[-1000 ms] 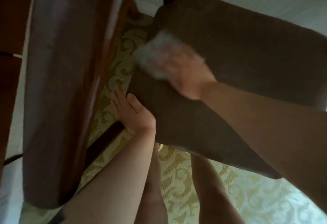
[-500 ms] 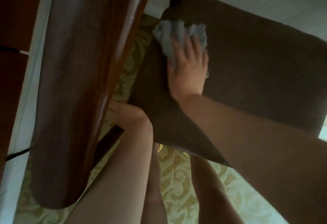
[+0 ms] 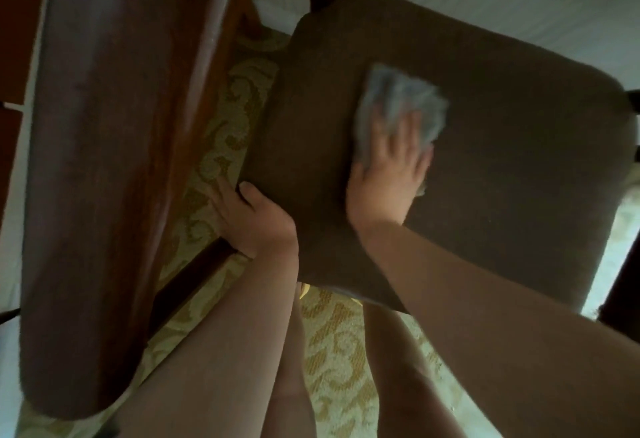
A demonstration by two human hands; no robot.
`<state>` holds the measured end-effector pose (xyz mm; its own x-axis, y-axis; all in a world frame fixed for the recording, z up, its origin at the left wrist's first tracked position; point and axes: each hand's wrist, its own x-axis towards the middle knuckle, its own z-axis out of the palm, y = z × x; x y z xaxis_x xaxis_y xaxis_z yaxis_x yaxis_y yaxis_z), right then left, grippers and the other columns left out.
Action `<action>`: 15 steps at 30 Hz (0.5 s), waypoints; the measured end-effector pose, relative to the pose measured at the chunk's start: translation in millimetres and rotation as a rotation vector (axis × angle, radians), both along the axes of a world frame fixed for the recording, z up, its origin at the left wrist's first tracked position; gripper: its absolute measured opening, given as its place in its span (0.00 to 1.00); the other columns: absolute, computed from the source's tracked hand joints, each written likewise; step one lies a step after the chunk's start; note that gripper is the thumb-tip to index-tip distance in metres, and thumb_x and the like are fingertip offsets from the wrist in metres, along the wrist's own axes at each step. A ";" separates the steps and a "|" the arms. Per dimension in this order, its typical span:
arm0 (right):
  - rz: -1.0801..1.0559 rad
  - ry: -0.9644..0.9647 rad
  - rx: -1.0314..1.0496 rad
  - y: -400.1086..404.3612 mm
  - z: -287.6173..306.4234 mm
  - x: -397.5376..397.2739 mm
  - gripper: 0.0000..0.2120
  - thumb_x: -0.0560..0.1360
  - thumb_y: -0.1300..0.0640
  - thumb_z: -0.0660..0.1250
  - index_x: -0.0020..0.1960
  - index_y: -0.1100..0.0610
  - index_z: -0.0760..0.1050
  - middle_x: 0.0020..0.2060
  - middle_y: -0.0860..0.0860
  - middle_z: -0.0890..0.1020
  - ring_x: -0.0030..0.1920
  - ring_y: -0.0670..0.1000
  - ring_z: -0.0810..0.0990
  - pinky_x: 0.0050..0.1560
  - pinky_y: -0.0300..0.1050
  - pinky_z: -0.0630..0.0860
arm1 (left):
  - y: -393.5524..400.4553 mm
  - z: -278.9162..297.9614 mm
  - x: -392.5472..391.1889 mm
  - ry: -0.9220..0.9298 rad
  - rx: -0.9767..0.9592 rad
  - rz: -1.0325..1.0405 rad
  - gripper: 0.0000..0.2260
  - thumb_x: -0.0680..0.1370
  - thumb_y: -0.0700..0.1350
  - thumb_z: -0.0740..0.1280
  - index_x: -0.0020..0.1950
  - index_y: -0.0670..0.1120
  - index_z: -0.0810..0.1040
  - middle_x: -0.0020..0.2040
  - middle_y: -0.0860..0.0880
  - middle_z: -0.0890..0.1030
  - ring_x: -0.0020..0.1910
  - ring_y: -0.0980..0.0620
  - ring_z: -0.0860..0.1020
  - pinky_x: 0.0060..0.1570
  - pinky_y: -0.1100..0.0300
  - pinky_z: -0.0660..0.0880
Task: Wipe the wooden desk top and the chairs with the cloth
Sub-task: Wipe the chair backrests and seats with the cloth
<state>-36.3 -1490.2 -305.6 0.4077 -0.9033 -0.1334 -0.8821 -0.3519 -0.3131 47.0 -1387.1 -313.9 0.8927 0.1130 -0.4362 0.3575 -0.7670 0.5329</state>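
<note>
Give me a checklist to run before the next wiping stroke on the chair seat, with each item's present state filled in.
1. Cloth lies on the chair seat: ok.
2. Right hand presses on the cloth, fingers spread: ok.
3. Left hand holds the seat's near left edge to steady it: ok.
4. Unwiped seat area to the right of the cloth free of objects: ok.
5. Seat already clean where wiped: cannot tell, picture blurred.

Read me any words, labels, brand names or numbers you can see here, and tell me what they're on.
None: no text shows anywhere.
The cloth, the chair seat, the chair back and the carpet bear no letters or numbers; the carpet has only a scroll pattern.
</note>
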 end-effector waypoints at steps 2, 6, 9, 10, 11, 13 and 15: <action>0.675 -0.042 0.015 30.4 -5.8 -13.9 0.29 0.72 0.56 0.67 0.72 0.52 0.68 0.74 0.56 0.64 0.76 0.59 0.56 0.73 0.64 0.50 | -1.3 -1.1 0.6 0.006 0.089 -0.040 0.22 0.84 0.50 0.48 0.78 0.49 0.56 0.79 0.49 0.54 0.77 0.49 0.53 0.74 0.52 0.46; 1.001 0.065 -0.093 -33.1 -16.2 -46.6 0.30 0.75 0.58 0.64 0.75 0.49 0.62 0.74 0.53 0.65 0.76 0.57 0.58 0.73 0.64 0.54 | -3.9 1.5 1.6 0.008 0.111 -0.057 0.22 0.84 0.50 0.47 0.78 0.49 0.57 0.79 0.49 0.54 0.77 0.49 0.53 0.74 0.52 0.46; -0.336 0.021 0.010 -68.1 -9.0 -46.6 0.28 0.77 0.57 0.60 0.76 0.51 0.60 0.76 0.56 0.60 0.76 0.58 0.55 0.74 0.61 0.50 | -12.7 5.5 -3.1 -0.050 0.122 -0.137 0.22 0.84 0.50 0.48 0.78 0.49 0.56 0.79 0.48 0.54 0.77 0.49 0.53 0.74 0.50 0.44; -0.613 0.025 0.048 -61.7 -0.7 -35.3 0.28 0.78 0.55 0.58 0.77 0.50 0.59 0.77 0.55 0.58 0.77 0.57 0.52 0.75 0.60 0.47 | -18.5 7.2 -6.1 -0.073 0.128 -0.176 0.22 0.83 0.50 0.49 0.78 0.49 0.56 0.79 0.48 0.54 0.77 0.49 0.52 0.74 0.49 0.44; -0.645 0.030 0.040 -53.5 6.8 -20.8 0.28 0.77 0.55 0.55 0.76 0.51 0.60 0.77 0.56 0.58 0.77 0.58 0.53 0.74 0.61 0.47 | -25.6 8.2 -8.7 -0.093 0.136 -0.214 0.23 0.83 0.50 0.49 0.78 0.49 0.55 0.79 0.48 0.54 0.78 0.48 0.51 0.75 0.48 0.43; -0.036 0.057 0.017 -30.7 6.3 2.2 0.28 0.76 0.56 0.54 0.76 0.51 0.60 0.76 0.56 0.60 0.77 0.59 0.53 0.73 0.61 0.45 | -41.4 10.5 -12.7 -0.117 0.151 -0.285 0.23 0.83 0.50 0.50 0.79 0.49 0.54 0.79 0.48 0.54 0.78 0.48 0.50 0.75 0.47 0.42; 0.779 0.107 0.143 -33.9 8.3 11.2 0.29 0.79 0.54 0.56 0.78 0.46 0.53 0.78 0.51 0.55 0.78 0.55 0.46 0.74 0.56 0.38 | -57.8 13.3 -14.2 -0.149 0.157 -0.363 0.23 0.84 0.49 0.50 0.79 0.49 0.54 0.79 0.48 0.54 0.78 0.48 0.50 0.74 0.50 0.41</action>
